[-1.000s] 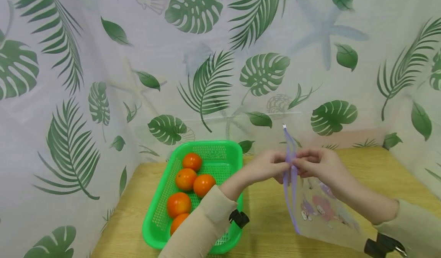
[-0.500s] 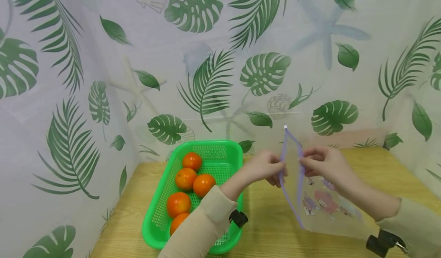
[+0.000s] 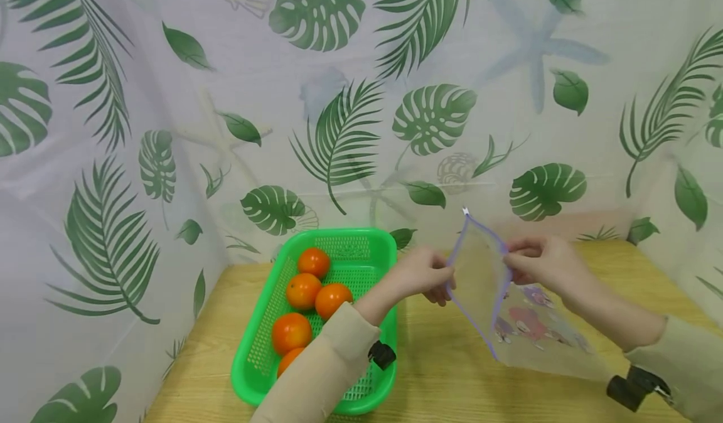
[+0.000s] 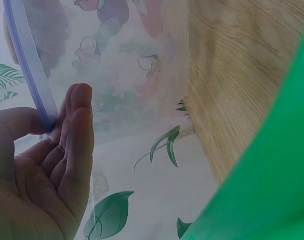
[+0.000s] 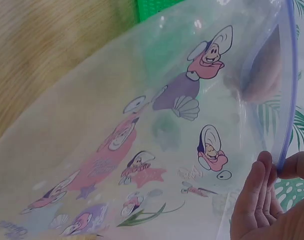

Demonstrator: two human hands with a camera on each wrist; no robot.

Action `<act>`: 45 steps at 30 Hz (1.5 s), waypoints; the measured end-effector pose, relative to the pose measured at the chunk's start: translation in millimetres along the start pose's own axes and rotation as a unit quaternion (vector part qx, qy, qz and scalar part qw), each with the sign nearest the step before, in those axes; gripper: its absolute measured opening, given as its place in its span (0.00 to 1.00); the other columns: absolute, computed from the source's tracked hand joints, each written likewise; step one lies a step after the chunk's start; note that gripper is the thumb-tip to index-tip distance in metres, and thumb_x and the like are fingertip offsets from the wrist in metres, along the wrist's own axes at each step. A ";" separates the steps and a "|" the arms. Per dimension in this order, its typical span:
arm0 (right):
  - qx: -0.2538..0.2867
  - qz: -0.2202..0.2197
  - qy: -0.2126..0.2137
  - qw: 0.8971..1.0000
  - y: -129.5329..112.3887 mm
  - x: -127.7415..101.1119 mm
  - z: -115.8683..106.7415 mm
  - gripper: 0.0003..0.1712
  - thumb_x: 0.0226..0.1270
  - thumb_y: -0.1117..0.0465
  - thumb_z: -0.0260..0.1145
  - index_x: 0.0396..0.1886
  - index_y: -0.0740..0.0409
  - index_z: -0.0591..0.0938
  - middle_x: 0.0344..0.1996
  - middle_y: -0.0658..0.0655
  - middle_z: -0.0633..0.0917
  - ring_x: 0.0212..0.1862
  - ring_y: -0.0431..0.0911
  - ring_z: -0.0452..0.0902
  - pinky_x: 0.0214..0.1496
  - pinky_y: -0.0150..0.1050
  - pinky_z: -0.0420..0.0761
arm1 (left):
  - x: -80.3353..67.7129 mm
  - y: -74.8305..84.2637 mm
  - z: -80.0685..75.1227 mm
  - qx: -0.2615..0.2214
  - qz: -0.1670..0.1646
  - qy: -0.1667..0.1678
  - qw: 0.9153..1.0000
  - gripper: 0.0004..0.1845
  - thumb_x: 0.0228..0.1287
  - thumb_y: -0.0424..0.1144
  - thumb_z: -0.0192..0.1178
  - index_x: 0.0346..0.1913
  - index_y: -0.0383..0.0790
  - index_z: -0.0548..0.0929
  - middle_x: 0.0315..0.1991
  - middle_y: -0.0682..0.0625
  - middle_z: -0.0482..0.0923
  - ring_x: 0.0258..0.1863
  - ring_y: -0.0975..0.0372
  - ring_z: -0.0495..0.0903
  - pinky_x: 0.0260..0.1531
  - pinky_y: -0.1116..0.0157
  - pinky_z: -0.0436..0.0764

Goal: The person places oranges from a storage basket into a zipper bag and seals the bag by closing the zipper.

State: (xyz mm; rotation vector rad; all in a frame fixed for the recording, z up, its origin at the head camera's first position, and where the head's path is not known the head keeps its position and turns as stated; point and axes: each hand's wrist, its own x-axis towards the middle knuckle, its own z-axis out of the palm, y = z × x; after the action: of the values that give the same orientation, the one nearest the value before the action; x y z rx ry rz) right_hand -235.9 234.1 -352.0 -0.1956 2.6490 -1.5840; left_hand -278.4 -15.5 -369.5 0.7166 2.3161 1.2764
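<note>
A clear zip bag [image 3: 531, 329] with a purple zip edge and printed cartoon shells hangs between my hands, its mouth spread wide. My left hand [image 3: 425, 275] pinches one side of the rim between thumb and fingers. On the opposite side, my right hand [image 3: 545, 261] pinches the other rim. The white zip slider [image 3: 465, 211] sits at the top corner of the mouth. In the right wrist view the bag [image 5: 156, 125] shows pink and purple prints, with only my fingers at its edge. The left wrist view shows the purple zip strip [image 4: 29, 65] between thumb and fingers.
Left of the bag stands a green plastic basket [image 3: 390, 247] holding several orange round fruits [image 3: 304, 291]. My left forearm crosses over its right side and hides part of a fruit. A wooden table [image 3: 440, 373] lies beneath, with a leaf-patterned sheet [image 3: 339, 159] behind.
My hands have moved apart, left hand to the left and right hand to the right. The bag's mouth has gone from nearly flat to wide open.
</note>
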 end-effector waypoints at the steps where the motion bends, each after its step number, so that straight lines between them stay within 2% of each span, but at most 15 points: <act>1: -0.012 -0.001 0.002 1.000 0.5 -0.2 -1.0 0.24 0.75 0.66 0.63 0.59 0.85 0.76 0.38 0.63 0.92 0.29 0.36 0.87 0.37 0.32 0.89 | -0.9 -1.5 -0.7 0.004 -0.001 0.002 1.000 0.18 0.80 0.35 0.54 0.36 0.26 0.89 0.31 0.35 0.90 0.24 0.57 0.89 0.28 0.66 0.89; 7: -0.090 -0.030 0.020 0.995 5.1 -0.8 -4.1 0.19 0.74 0.64 0.64 0.54 0.76 0.81 0.34 0.55 0.91 0.28 0.37 0.84 0.34 0.33 0.86 | -4.5 -7.4 -4.4 0.009 -0.015 0.015 1.000 0.18 0.79 0.36 0.55 0.34 0.29 0.89 0.27 0.41 0.89 0.22 0.61 0.88 0.28 0.66 0.89; 11: -0.129 -0.087 0.056 0.986 10.7 -0.5 -4.0 0.11 0.69 0.65 0.66 0.47 0.68 0.84 0.32 0.55 0.88 0.28 0.34 0.80 0.31 0.32 0.82 | -5.6 -9.7 -5.6 0.000 -0.019 0.015 1.000 0.18 0.79 0.36 0.55 0.33 0.29 0.88 0.28 0.39 0.89 0.22 0.59 0.88 0.29 0.64 0.90; 16: -0.116 -0.162 0.080 0.977 15.0 0.0 -4.1 0.07 0.66 0.72 0.66 0.43 0.65 0.82 0.33 0.55 0.85 0.30 0.31 0.78 0.30 0.31 0.83 | -5.2 -12.6 -6.6 -0.007 -0.022 0.014 1.000 0.18 0.79 0.37 0.55 0.35 0.28 0.89 0.30 0.37 0.90 0.25 0.55 0.90 0.30 0.63 0.90; 20: -0.129 -0.208 0.065 0.967 15.5 -0.6 -4.5 0.06 0.70 0.74 0.65 0.41 0.63 0.85 0.33 0.55 0.85 0.29 0.32 0.76 0.30 0.30 0.81 | -5.6 -13.5 -7.4 -0.013 -0.027 0.012 0.999 0.18 0.80 0.36 0.55 0.40 0.23 0.88 0.32 0.36 0.90 0.26 0.57 0.90 0.31 0.65 0.90; 23: -0.128 -0.239 0.050 0.961 17.8 -0.3 -5.6 0.08 0.71 0.75 0.65 0.39 0.61 0.87 0.32 0.51 0.84 0.29 0.34 0.76 0.30 0.30 0.79 | -5.0 -14.7 -7.2 -0.020 -0.024 0.011 0.999 0.18 0.80 0.36 0.54 0.42 0.22 0.88 0.33 0.36 0.90 0.25 0.60 0.89 0.30 0.65 0.90; 26: -0.118 -0.269 0.039 0.955 21.4 2.2 -6.6 0.11 0.67 0.78 0.65 0.40 0.60 0.87 0.34 0.45 0.84 0.32 0.32 0.79 0.34 0.27 0.81 | -4.1 -15.6 -6.3 -0.023 -0.017 0.012 1.000 0.18 0.79 0.35 0.53 0.40 0.24 0.89 0.33 0.35 0.90 0.25 0.60 0.89 0.31 0.64 0.90; 28: -0.113 -0.296 0.028 0.948 24.4 4.1 -7.4 0.13 0.63 0.80 0.67 0.40 0.60 0.86 0.35 0.45 0.84 0.35 0.31 0.80 0.37 0.25 0.82 | -3.6 -16.4 -5.2 -0.027 -0.016 0.012 0.999 0.18 0.79 0.35 0.53 0.38 0.26 0.89 0.33 0.36 0.91 0.24 0.60 0.89 0.31 0.63 0.91; 31: -0.118 -0.336 0.016 0.935 30.0 7.5 -8.5 0.17 0.57 0.82 0.71 0.40 0.60 0.85 0.38 0.50 0.85 0.38 0.29 0.81 0.40 0.23 0.84 | -2.7 -17.2 -3.5 -0.037 -0.019 0.014 0.999 0.18 0.78 0.35 0.53 0.37 0.28 0.89 0.32 0.36 0.91 0.24 0.61 0.88 0.32 0.61 0.91; 35: -0.134 -0.362 0.002 0.923 35.9 10.9 -10.9 0.20 0.54 0.83 0.74 0.40 0.57 0.84 0.37 0.55 0.84 0.38 0.29 0.82 0.39 0.25 0.85 | -2.0 -17.4 -2.4 -0.047 -0.021 0.018 0.999 0.19 0.80 0.37 0.54 0.38 0.26 0.89 0.32 0.36 0.90 0.23 0.63 0.87 0.32 0.62 0.91; 41: -0.200 -0.392 0.000 0.898 36.7 12.2 -12.6 0.24 0.51 0.80 0.78 0.39 0.49 0.84 0.36 0.43 0.84 0.38 0.27 0.80 0.36 0.29 0.86 | -0.9 -18.8 -2.6 -0.050 -0.017 0.011 0.999 0.19 0.81 0.37 0.54 0.41 0.23 0.88 0.33 0.34 0.90 0.23 0.63 0.86 0.32 0.63 0.91; 45: -0.255 -0.409 -0.002 0.876 34.2 11.5 -10.9 0.24 0.51 0.76 0.80 0.39 0.45 0.84 0.37 0.38 0.83 0.38 0.29 0.79 0.36 0.30 0.85 | -0.6 -18.9 -2.6 -0.055 -0.014 0.006 0.998 0.19 0.80 0.36 0.53 0.40 0.23 0.88 0.33 0.34 0.90 0.23 0.63 0.86 0.38 0.55 0.92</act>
State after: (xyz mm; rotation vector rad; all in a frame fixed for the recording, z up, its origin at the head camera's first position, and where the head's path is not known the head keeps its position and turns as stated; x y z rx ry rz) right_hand -251.3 258.1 -376.7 -1.4975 3.0990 -0.8689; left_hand -284.0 -26.1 -384.3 0.6398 2.2371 1.3864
